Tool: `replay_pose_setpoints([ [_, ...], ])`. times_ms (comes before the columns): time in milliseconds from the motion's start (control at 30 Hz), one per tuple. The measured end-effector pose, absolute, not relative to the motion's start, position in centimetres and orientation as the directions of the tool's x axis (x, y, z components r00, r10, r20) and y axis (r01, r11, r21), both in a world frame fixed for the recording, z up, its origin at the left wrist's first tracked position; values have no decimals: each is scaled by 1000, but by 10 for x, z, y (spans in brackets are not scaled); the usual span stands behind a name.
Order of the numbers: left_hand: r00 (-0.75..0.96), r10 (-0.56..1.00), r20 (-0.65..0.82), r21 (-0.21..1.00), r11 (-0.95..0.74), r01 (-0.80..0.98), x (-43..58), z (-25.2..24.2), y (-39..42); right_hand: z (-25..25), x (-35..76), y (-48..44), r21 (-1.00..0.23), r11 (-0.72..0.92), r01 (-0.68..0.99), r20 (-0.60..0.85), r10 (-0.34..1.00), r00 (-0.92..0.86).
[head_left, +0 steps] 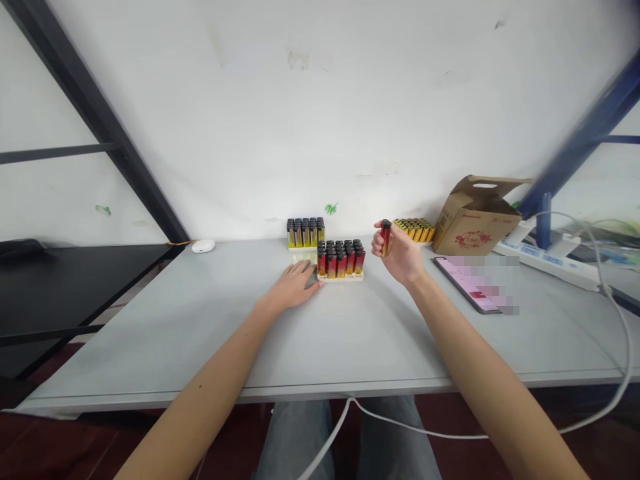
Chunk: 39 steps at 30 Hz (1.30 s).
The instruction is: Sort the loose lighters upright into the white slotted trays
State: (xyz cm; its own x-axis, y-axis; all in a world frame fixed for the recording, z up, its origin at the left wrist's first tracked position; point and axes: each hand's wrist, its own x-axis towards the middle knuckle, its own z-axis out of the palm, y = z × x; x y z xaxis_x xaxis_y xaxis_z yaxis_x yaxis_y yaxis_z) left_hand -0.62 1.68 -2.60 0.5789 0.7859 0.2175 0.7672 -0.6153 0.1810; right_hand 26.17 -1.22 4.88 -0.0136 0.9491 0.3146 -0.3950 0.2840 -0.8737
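Observation:
My right hand (pixel 404 257) is closed round one red-and-gold lighter (pixel 385 239) with a black top, held upright above the table. To its left, several red-and-gold lighters (pixel 341 260) stand upright in rows in a pale tray (pixel 343 279). My left hand (pixel 294 285) lies flat on the table, fingers stretched out, its thumb by the tray's left front corner. A dark grey patch, perhaps shadow, shows beside that thumb. Behind it stands a tray of yellow lighters (pixel 305 233) with black tops.
At the back right are yellow-and-black cylinders (pixel 415 230) in a tray, an open cardboard box (pixel 473 223) and a phone (pixel 467 283). A power strip (pixel 553 262) with white cables (pixel 627 333) lies at the right. A white rounded case (pixel 203 246) sits at the back left.

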Motion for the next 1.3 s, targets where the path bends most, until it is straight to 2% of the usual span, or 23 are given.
replay_pose_setpoints([
  [233, 587, 776, 229, 178, -627, 759, -6, -24, 16, 36, 265, -7, -881, 472, -27, 471, 873, -123],
  [367, 594, 767, 241, 186, -637, 748, -5, -24, 16, 31, 262, -7, -676, 663, 322, 648, 743, -168],
  [500, 588, 775, 231, 187, -629, 755, -4, -24, 15, 23, 261, -5, -550, 670, 498, 656, 716, -238],
  [633, 590, 774, 228, 193, -630, 752, -4, -23, 15, 16, 263, -1, -519, 661, 542, 634, 723, -275],
  [933, 587, 774, 237, 199, -630, 751, -5, -25, 16, 12, 266, 3, -532, 621, 576, 610, 753, -249],
  [1133, 573, 791, 215, 200, -610, 767, -4, -22, 13, 9, 265, 3, -502, 641, 581, 651, 722, -234],
  [1300, 505, 828, 244, 322, -560, 763, -1, -18, 9, 1, 264, 6, -488, 631, 603, 635, 731, -251],
])
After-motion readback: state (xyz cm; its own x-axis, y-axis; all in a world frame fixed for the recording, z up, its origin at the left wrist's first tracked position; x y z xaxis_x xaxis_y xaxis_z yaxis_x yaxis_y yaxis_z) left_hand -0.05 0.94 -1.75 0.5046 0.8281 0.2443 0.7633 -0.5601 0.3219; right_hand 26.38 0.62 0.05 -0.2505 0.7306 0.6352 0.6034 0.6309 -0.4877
